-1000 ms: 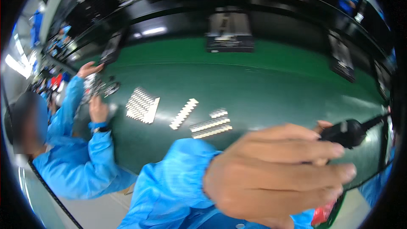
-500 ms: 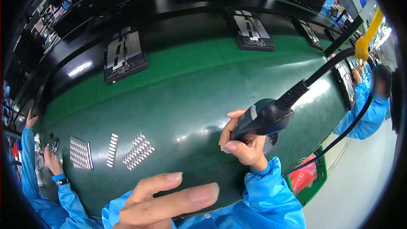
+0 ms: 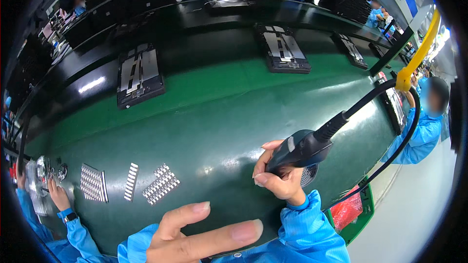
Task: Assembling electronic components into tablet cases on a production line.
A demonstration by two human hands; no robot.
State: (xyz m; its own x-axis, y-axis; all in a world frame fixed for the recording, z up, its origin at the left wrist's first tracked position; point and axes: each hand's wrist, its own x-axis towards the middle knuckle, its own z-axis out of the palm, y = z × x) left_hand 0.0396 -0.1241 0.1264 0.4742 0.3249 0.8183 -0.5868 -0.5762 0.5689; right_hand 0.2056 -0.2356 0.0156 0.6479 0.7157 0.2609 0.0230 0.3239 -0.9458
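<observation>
Where cable leaves device, green bin, strips

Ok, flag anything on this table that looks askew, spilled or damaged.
I see no spill or evident damage. Slightly askew: the rightmost group of small metallic pieces on the green table has a stepped, uneven outline, unlike the neat single strip left of it.

l hand farther from blk tool

"What's on the worktop?"
"I see green there, with three groups of silver strips at lower left and flat black-edged devices toward the top."
</observation>
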